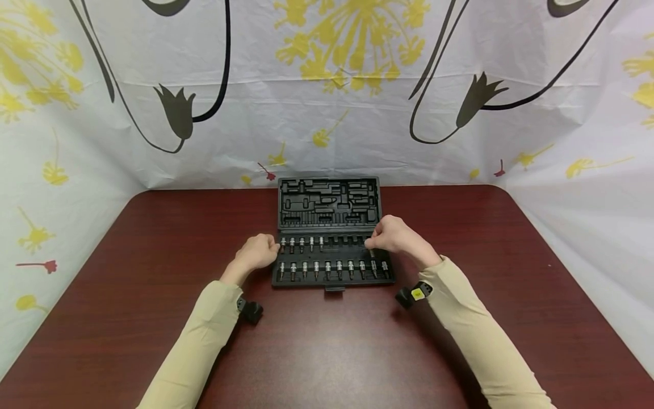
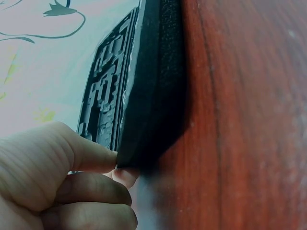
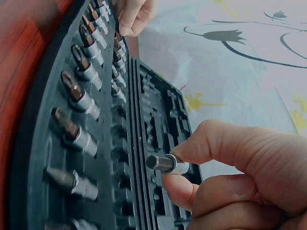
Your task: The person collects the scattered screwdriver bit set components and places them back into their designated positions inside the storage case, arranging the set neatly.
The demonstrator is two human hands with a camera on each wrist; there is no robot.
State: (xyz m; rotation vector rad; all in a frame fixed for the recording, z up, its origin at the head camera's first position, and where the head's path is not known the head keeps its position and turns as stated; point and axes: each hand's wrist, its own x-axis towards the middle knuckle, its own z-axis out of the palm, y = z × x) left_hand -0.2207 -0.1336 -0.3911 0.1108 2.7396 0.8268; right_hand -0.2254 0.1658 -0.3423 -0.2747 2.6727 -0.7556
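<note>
A black bit socket case lies open on the table, its lid folded back toward the wall. My left hand pinches the left edge of the case between thumb and fingertip, the other fingers curled. Above the right end of the back row, my right hand holds a hex bit socket between thumb and index finger, its bit pointing toward the front of the case. Bit sockets fill the front row. Several more stand in the left part of the back row; the slots to their right are bare.
The reddish-brown wooden table extends around the case. A white cloth printed with flowers hangs behind it. A small latch sticks out from the case's front edge. Black wrist cameras sit on both sleeves.
</note>
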